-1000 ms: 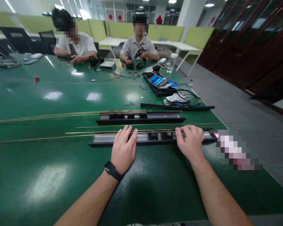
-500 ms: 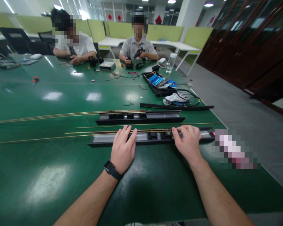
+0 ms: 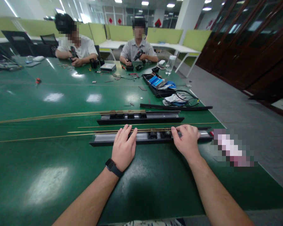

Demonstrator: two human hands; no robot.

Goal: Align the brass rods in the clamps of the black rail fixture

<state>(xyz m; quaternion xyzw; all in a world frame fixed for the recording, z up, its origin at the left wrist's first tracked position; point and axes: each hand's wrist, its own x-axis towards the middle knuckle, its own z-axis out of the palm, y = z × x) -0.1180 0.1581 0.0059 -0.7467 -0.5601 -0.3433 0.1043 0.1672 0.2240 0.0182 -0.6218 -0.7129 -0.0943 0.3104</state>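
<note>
A long black-edged metal channel (image 3: 103, 137) lies on the green table in front of me, with black blocks (image 3: 153, 133) seated inside it. Thin brass rods (image 3: 146, 130) run lengthwise over the channel and stick out to the left. My left hand (image 3: 124, 144), wearing a watch, rests across the channel; its fingers stretch over the rods, thumb apart, and a dark block partly shows between. My right hand (image 3: 186, 139) is closed in a pinch at the rods' right end, thumb toward the left, over the channel's right part. Its curled fingertips are partly hidden.
Behind lies a second channel (image 3: 141, 120) with brass rods across it. Farther back are a black strip (image 3: 176, 107), gloves (image 3: 175, 99) and a black tray (image 3: 159, 93) holding blue parts. A blurred patch (image 3: 233, 147) covers something at right. Two people sit opposite, one holding a drill (image 3: 138, 55).
The view has shifted slightly. Both hands keep nearly the same place on the channel and rods, with no clear change in grip.
</note>
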